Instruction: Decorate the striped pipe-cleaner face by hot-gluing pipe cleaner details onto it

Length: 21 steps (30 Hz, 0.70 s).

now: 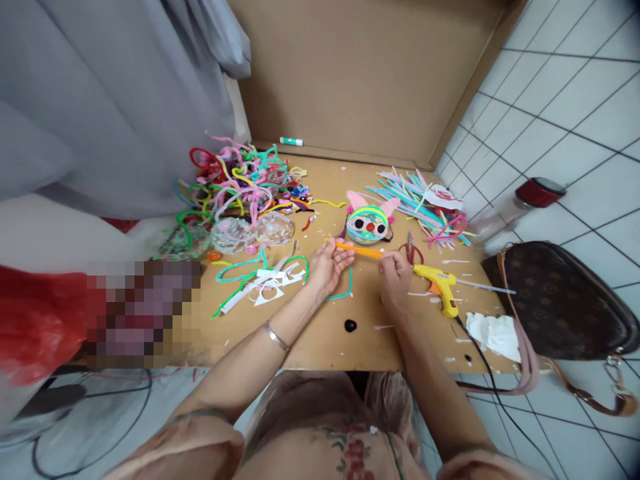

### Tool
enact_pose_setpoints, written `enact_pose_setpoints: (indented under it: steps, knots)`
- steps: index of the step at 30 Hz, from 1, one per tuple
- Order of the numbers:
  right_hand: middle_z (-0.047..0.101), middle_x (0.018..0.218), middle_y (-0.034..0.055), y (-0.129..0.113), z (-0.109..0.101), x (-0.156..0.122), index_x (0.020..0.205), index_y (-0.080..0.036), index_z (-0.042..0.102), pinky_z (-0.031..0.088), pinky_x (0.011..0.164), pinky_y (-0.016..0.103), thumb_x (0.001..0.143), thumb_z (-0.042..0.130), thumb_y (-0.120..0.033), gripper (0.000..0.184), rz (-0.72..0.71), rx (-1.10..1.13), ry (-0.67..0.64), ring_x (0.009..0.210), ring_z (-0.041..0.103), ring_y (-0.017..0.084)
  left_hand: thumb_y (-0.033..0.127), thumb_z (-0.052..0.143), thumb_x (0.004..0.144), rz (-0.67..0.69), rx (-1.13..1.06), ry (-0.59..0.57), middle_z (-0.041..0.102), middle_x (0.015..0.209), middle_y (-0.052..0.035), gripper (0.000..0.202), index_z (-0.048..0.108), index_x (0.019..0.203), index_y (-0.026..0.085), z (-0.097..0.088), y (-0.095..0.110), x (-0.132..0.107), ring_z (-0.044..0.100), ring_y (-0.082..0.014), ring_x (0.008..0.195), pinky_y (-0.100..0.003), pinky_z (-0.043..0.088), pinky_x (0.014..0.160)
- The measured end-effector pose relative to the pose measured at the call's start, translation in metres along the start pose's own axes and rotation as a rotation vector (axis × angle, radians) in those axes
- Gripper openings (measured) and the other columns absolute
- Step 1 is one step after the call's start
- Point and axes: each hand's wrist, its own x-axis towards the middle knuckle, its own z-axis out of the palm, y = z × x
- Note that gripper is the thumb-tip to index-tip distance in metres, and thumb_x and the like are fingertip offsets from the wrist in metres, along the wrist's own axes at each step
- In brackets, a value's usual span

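An orange pipe cleaner (366, 252), which looks folded double, stretches between my two hands over the middle of the table. My left hand (327, 268) pinches its left end, palm partly turned up. My right hand (397, 277) is closed around the other end. Just beyond them stands a round craft face (369, 225) with pink ears, black eyes and a red nose. To the right of my right hand lie red-handled scissors (413, 253) and a yellow hot glue gun (437, 283) with a glue stick in its back.
A heap of coloured pipe cleaners (245, 180) fills the back left, and straight pipe cleaners (415, 197) lie back right. White paper scraps (273, 280) sit left. A brown bag (565, 300), a bottle (520, 207) and the gun's cord (483, 360) are at the right. A black pompom (351, 325) lies in front.
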Motion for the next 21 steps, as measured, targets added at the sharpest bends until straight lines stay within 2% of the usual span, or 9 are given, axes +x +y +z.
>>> enact_pose_setpoints:
  steps: [4, 7, 12, 15, 16, 18, 21]
  knots:
    - [0.038, 0.059, -0.0066, 0.002, -0.002, -0.01, 0.064, -0.025, 0.041, 0.029, 0.057, 0.028, 0.088, 0.057, -0.049, 0.038, -0.008, -0.038, -0.079, 0.058, 0.035, 0.012, 0.02, 0.05, 0.104, 0.023, -0.012, 0.064, 0.071, 0.069, -0.0015, 0.024, 0.06, 0.083, 0.015, -0.001, 0.005, 0.007, 0.058, -0.0045, 0.049, -0.015, 0.043, 0.049]
    - [0.038, 0.057, -0.0072, 0.007, -0.001, -0.009, 0.064, -0.026, 0.039, 0.031, 0.056, 0.027, 0.089, 0.055, -0.053, 0.04, 0.055, 0.067, -0.095, 0.055, 0.035, 0.011, 0.017, 0.054, 0.102, 0.001, -0.038, 0.038, 0.067, 0.068, 0.0004, 0.021, 0.06, 0.082, 0.014, -0.002, 0.004, 0.011, 0.05, -0.0026, 0.045, -0.013, 0.038, 0.045]
    - [0.033, 0.055, -0.0096, 0.012, 0.005, -0.01, 0.067, -0.026, 0.037, 0.034, 0.058, 0.027, 0.087, 0.057, -0.056, 0.041, 0.131, 0.208, -0.183, 0.052, 0.036, 0.01, 0.025, 0.06, 0.1, -0.023, -0.064, -0.041, 0.039, 0.052, 0.009, 0.033, 0.048, 0.07, 0.017, 0.001, 0.007, 0.012, 0.024, -0.0009, 0.037, -0.013, 0.02, 0.037]
    - [0.034, 0.055, -0.0097, 0.01, 0.008, -0.013, 0.067, -0.026, 0.037, 0.033, 0.059, 0.027, 0.085, 0.06, -0.053, 0.04, 0.152, 0.242, -0.195, 0.053, 0.035, 0.01, 0.025, 0.052, 0.103, -0.003, -0.033, 0.001, 0.03, 0.048, 0.0104, 0.04, 0.04, 0.065, 0.019, 0.003, 0.011, 0.01, 0.018, -0.0023, 0.036, -0.014, 0.015, 0.037]
    - [0.033, 0.056, -0.0097, 0.009, 0.009, -0.014, 0.067, -0.026, 0.037, 0.033, 0.059, 0.027, 0.085, 0.06, -0.052, 0.039, 0.156, 0.249, -0.201, 0.053, 0.035, 0.01, 0.023, 0.048, 0.103, 0.011, -0.015, 0.018, 0.03, 0.047, 0.0101, 0.04, 0.039, 0.064, 0.019, 0.003, 0.013, 0.009, 0.017, -0.0026, 0.035, -0.015, 0.014, 0.037]
    - [0.033, 0.056, -0.0096, 0.008, 0.007, -0.013, 0.067, -0.026, 0.038, 0.033, 0.059, 0.028, 0.085, 0.059, -0.052, 0.038, 0.144, 0.253, -0.199, 0.053, 0.035, 0.01, 0.019, 0.046, 0.102, 0.093, 0.045, 0.028, 0.04, 0.047, 0.0078, 0.039, 0.044, 0.063, 0.018, 0.002, 0.015, 0.009, 0.021, -0.0026, 0.035, -0.014, 0.017, 0.037]
    - [0.035, 0.056, -0.0088, 0.009, -0.001, -0.007, 0.069, -0.026, 0.04, 0.032, 0.058, 0.027, 0.085, 0.059, -0.051, 0.036, 0.098, 0.265, -0.112, 0.054, 0.036, 0.011, 0.015, 0.05, 0.1, 0.327, 0.128, 0.031, 0.057, 0.056, 0.0025, 0.03, 0.059, 0.072, 0.015, -0.005, 0.021, 0.01, 0.038, -0.0025, 0.041, -0.012, 0.028, 0.042]
